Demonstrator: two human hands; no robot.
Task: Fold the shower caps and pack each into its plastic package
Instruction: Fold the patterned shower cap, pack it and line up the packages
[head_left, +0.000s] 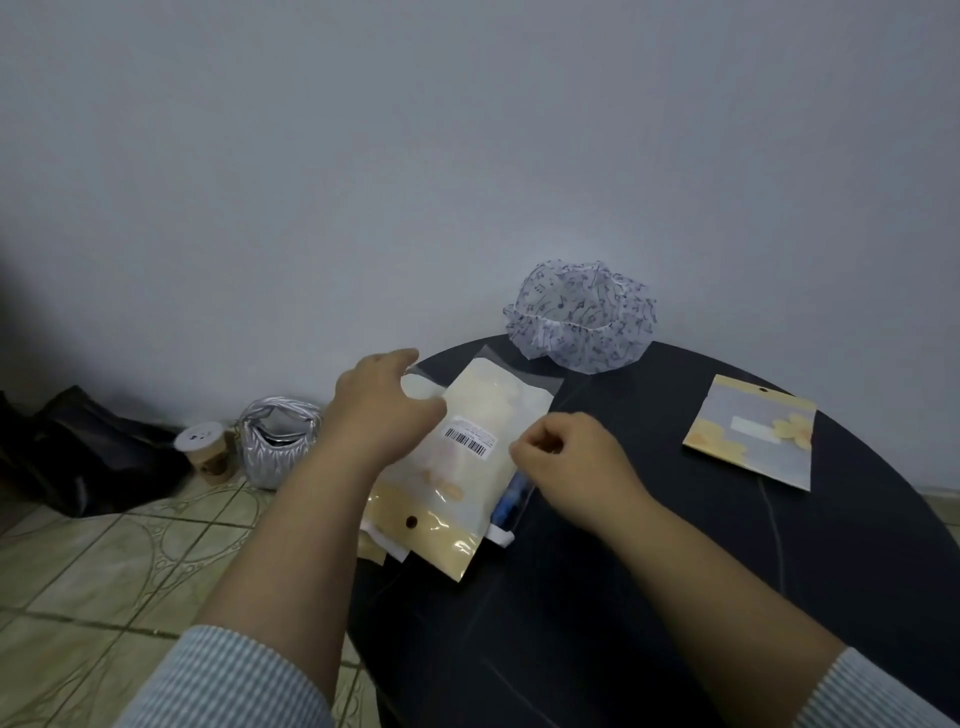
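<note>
A person in striped pale-blue sleeves leans over a round black table (649, 597) pushed against a plain grey wall. Between the hands lies a clear plastic package with a yellow header strip and a barcode sticker (462, 467), and a pale yellowish shower cap (498, 410) already shows folded inside it. The left hand (379, 410) curls round the package's upper left edge near the open flap, thumb and fingers gripping the plastic. The right hand (566, 452) is clenched at the package's right edge; it seems to pinch the film there, though I cannot tell exactly what sits between the fingertips. Something blue and white (506, 512) pokes out from under the package on that side.

A second, lilac shower cap printed with dark music notes (582, 317) sits puffed up and unfolded at the far edge of the table, well apart from a flat grey-and-yellow flowered packet (753, 431) to the right. On the tiled floor stand a silver quilted handbag (275, 441), a lidded paper cup (205, 452) and a dark bag (78, 447).

The package overhangs the table's left rim, so a careless release could let it slide to the floor. Thin film may also crease or split if the flap is tugged, and the springy cap could creep back out before sealing.
</note>
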